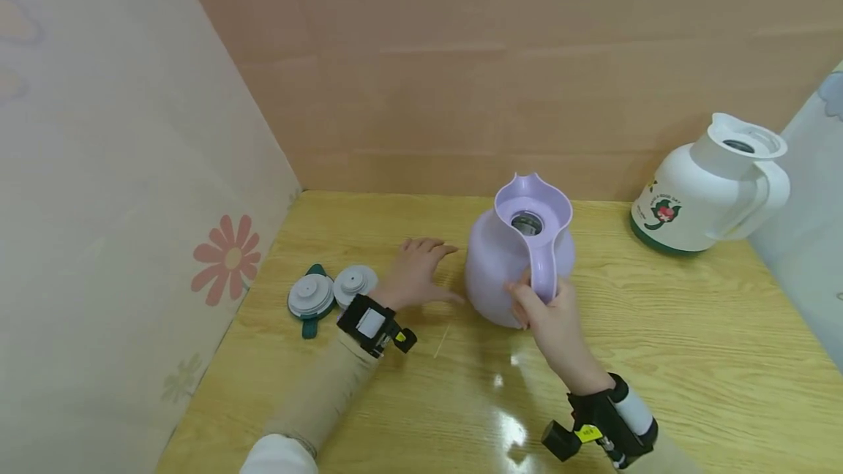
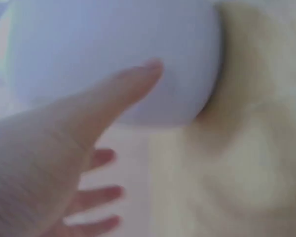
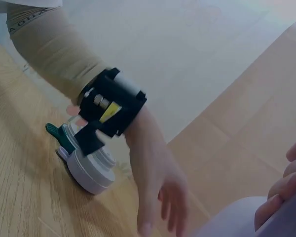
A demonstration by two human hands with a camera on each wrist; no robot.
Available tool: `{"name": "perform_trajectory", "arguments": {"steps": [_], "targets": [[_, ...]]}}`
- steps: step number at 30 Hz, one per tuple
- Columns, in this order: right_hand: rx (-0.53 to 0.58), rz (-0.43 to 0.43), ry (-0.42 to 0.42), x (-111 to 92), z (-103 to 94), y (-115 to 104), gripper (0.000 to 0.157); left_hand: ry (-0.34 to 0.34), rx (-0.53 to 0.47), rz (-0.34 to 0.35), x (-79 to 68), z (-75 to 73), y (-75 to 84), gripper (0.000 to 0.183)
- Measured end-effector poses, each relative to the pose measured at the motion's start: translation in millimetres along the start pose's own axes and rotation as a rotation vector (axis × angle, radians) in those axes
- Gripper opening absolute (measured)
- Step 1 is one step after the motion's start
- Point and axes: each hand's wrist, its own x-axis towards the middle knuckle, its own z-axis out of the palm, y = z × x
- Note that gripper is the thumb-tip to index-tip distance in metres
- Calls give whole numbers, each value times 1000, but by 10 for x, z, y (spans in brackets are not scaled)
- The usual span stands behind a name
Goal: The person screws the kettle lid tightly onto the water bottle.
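The right hand (image 1: pixel 553 324) grips the lilac thermos jug (image 1: pixel 484 269) by its handle (image 1: pixel 543 273), likely best: it looks hard and slippery. The spread left hand (image 1: pixel 416 275) holds nothing.

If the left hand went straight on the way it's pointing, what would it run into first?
Most likely the side of the lilac jug; nothing shows between it and the left hand, though how small the gap is stays unclear.

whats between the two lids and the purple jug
The left hand lies between the two lids and the purple jug, over the wooden tabletop, in the head view.
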Motion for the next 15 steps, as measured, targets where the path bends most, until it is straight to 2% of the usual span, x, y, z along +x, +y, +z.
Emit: {"name": "perform_trajectory", "arguments": {"steps": [2,8,11,15], "targets": [[-2,-2,-1,-1,-2,-1,29,-40,76,-78,-77,-163,-89,99],[-18,0,-1,-6,4,-13,29,-139,209,-312,-288,-535,-344,98],[-23,2,1,-7,-2,-2,29,-189,259,-363,-359,-616,-436,95],[-37,10,7,-9,-6,9,29,-261,291,-398,-415,-607,-499,98]]}}
